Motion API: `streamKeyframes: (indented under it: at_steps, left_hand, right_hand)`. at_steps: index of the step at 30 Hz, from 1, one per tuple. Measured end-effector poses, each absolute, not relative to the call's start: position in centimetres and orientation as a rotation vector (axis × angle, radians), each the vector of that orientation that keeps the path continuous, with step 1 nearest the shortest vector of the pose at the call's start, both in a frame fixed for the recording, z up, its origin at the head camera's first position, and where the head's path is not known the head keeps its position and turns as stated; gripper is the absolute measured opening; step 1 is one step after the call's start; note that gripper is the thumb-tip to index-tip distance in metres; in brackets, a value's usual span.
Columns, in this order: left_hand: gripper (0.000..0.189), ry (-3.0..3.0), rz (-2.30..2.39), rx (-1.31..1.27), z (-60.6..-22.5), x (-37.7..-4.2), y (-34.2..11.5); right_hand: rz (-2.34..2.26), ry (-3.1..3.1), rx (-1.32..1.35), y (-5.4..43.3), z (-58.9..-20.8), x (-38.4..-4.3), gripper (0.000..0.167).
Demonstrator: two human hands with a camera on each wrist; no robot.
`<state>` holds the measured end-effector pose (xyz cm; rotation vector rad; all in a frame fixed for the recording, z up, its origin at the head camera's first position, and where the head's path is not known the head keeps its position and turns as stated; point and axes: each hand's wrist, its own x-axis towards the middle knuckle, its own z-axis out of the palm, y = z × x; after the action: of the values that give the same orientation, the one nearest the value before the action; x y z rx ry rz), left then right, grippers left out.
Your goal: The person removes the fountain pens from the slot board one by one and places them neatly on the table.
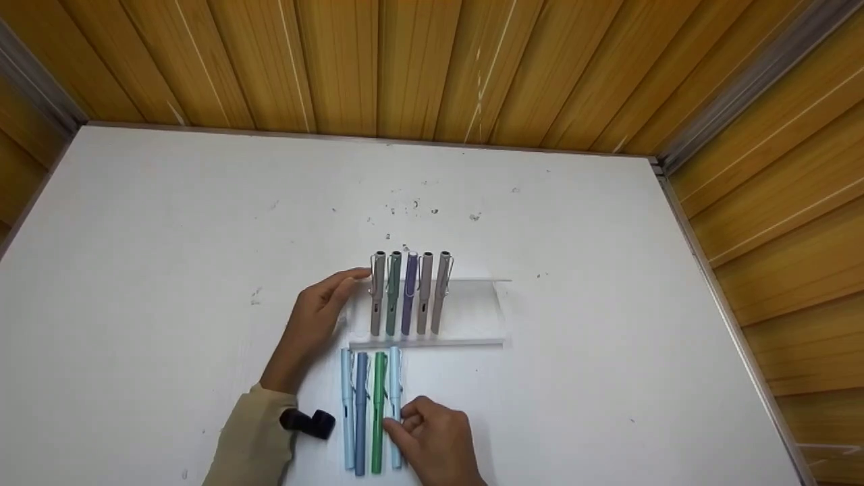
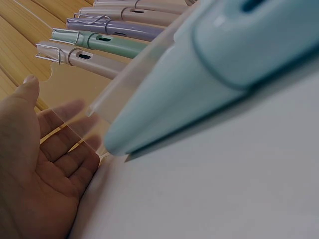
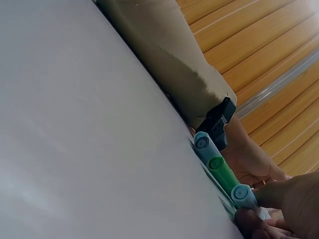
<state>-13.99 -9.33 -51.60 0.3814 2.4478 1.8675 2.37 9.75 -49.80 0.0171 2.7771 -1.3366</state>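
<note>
My right hand (image 1: 439, 435) pinches a light blue pen (image 1: 395, 370), the rightmost of a row lying on the white table. Left of it lie a green pen (image 1: 379, 405), a slate-blue pen (image 1: 360, 412) and another light blue pen (image 1: 347, 405). Behind the row stands a clear pen stand (image 1: 426, 343). Leaning side by side in it are a dark green pen (image 1: 393, 297), a purple pen (image 1: 409, 297) and several taupe pens (image 1: 442, 290). At the stand's left end, my left hand (image 1: 317, 310) touches the clear side panel (image 2: 75, 94), its fingers showing through it.
A black wrist camera (image 1: 308, 423) sits at the left sleeve (image 1: 253, 432), close to the lying pens. The stand's right part holds no pens. Wood-patterned walls (image 1: 418, 67) border the white table (image 1: 607, 304) at the back and right.
</note>
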Motion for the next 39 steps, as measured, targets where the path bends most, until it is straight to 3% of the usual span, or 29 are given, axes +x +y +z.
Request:
streamKeyframes:
  at_steps: [26, 31, 39]
  left_hand:
    - [0.033, 2.445, 1.854, 0.350, -51.4, -13.9, -9.3]
    - [0.032, 2.434, 1.864, 0.347, -51.4, -13.9, -9.4]
    - [0.031, 2.438, 1.867, 0.347, -51.6, -14.0, -9.3]
  right_hand:
    - [-1.353, 2.921, -0.106, 10.2, -50.6, 2.0, 0.027]
    - [-1.438, 3.166, -0.266, 11.1, -51.9, 1.0, 0.013]
    - [-1.438, 3.434, -0.394, 12.9, -52.0, -2.2, 0.019]
